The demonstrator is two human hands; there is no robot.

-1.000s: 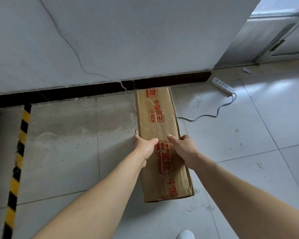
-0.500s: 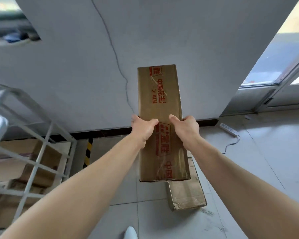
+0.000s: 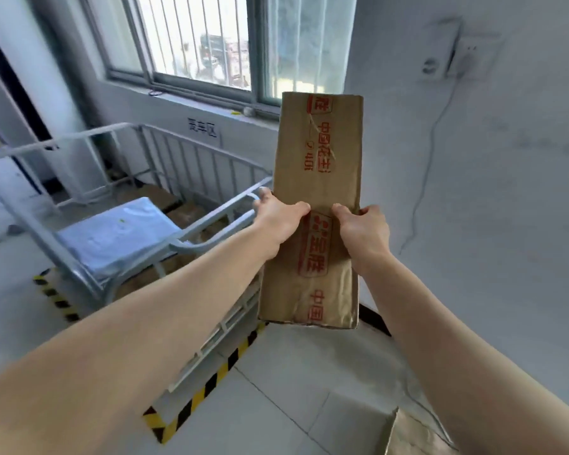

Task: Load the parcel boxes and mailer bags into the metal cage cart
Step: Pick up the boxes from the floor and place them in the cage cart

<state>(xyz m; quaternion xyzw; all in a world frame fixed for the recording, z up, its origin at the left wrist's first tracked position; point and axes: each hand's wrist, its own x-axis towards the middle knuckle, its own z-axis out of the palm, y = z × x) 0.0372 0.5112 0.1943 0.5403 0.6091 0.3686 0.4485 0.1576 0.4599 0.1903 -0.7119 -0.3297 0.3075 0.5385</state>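
The left hand point(image 3: 278, 213) and right hand point(image 3: 363, 229) clasp the long brown cardboard box point(image 3: 319, 178) at mid-length, likely for balance; the grey metal cage cart point(image 3: 211, 215) stands left, parcels inside.

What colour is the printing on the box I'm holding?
Red, on the brown box, head view.

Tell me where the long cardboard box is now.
The cardboard box is at centre of the head view, held aloft by the left hand and right hand, right of the metal cage cart.
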